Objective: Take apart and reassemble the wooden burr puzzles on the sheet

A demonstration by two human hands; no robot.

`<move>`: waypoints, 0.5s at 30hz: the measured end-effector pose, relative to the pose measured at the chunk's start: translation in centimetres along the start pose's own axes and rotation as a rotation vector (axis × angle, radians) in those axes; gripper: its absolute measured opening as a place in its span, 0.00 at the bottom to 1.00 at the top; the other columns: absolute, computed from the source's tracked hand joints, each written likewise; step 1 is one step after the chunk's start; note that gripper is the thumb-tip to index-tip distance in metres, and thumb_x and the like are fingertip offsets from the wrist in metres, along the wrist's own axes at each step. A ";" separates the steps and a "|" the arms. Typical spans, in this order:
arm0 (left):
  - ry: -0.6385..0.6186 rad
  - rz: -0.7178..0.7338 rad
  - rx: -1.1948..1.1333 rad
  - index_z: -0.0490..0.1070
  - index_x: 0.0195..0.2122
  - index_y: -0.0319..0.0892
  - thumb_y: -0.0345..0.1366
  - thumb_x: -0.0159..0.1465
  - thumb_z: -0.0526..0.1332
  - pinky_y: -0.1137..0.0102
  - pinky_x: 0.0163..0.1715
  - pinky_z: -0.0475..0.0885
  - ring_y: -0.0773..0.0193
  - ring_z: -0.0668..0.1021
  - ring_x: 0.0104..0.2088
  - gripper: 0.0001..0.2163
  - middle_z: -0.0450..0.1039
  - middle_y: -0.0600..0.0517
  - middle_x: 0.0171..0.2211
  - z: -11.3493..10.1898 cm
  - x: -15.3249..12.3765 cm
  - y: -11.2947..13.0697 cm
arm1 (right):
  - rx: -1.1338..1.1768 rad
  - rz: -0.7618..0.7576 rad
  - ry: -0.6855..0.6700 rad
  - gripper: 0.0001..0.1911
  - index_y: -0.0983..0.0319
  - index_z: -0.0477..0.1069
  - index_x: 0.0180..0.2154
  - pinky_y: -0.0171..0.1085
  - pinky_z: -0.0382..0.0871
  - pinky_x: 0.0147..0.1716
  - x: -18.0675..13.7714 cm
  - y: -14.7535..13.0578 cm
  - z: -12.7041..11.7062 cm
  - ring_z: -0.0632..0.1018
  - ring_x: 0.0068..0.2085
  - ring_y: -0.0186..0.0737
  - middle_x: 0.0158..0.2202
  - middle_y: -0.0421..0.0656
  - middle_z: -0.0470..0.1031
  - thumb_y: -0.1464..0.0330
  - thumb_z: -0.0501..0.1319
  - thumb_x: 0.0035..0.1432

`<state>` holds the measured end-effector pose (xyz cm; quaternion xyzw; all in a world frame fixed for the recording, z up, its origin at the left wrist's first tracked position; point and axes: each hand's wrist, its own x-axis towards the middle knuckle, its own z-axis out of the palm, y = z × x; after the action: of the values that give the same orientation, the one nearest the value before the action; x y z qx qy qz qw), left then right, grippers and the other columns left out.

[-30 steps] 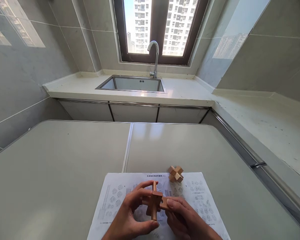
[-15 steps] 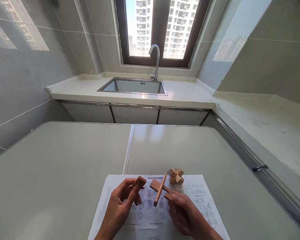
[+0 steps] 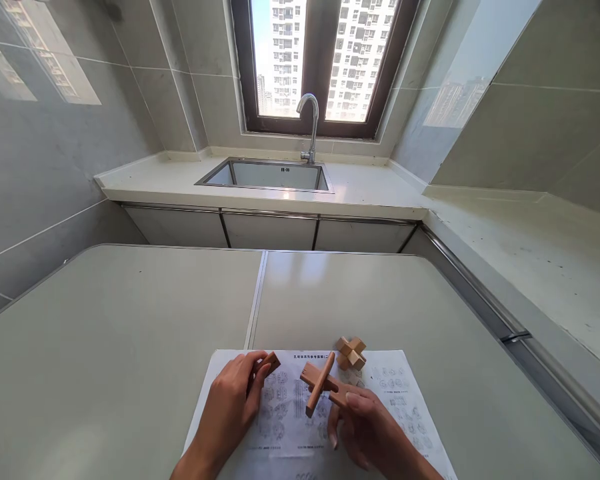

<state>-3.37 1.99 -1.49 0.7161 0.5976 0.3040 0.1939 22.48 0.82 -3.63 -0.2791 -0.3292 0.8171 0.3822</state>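
My left hand (image 3: 230, 407) is closed round a single wooden puzzle bar (image 3: 269, 363), low over the left part of a printed instruction sheet (image 3: 405, 413). My right hand (image 3: 367, 430) pinches two wooden bars crossed into an X (image 3: 320, 385), held just above the sheet's middle. The two hands are apart. A small assembled wooden burr puzzle (image 3: 351, 352) sits on the sheet's far edge, just beyond the crossed bars.
The sheet lies on a pale table (image 3: 130, 320) with a seam down its middle. Beyond it stands a counter with a steel sink (image 3: 267, 175) and tap (image 3: 310, 127) under a window. A second counter (image 3: 530, 247) runs along the right.
The three-bar cross was together in both hands a second ago. My left hand has pulled one bar out and moved it left and down toward the sheet; the right keeps the other two.
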 end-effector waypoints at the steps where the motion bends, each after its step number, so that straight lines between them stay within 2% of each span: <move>1: 0.010 0.024 0.027 0.74 0.48 0.45 0.47 0.76 0.53 0.63 0.43 0.77 0.53 0.83 0.42 0.15 0.82 0.46 0.42 0.0 0.0 -0.2 | -0.002 0.001 0.000 0.34 0.72 0.78 0.53 0.27 0.49 0.09 0.0 0.0 0.0 0.63 0.13 0.27 0.26 0.47 0.80 0.49 0.66 0.61; 6: 0.010 0.061 0.122 0.74 0.47 0.46 0.44 0.78 0.49 0.62 0.41 0.76 0.54 0.82 0.40 0.15 0.80 0.47 0.43 0.0 0.2 -1.1 | 0.010 0.016 0.013 0.32 0.72 0.78 0.50 0.27 0.52 0.09 0.1 0.6 -0.6 0.64 0.14 0.27 0.26 0.46 0.78 0.48 0.66 0.60; 15: 0.032 0.066 0.208 0.77 0.45 0.47 0.47 0.77 0.50 0.61 0.41 0.75 0.54 0.80 0.40 0.17 0.79 0.48 0.41 -0.7 0.6 -1.4 | 0.015 0.020 0.008 0.33 0.73 0.79 0.49 0.26 0.53 0.10 0.2 0.6 -0.5 0.66 0.16 0.28 0.25 0.47 0.78 0.48 0.67 0.60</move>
<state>-4.83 2.82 -1.81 0.7467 0.6050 0.2580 0.0990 22.50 0.89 -4.43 -0.2828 -0.3189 0.8222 0.3773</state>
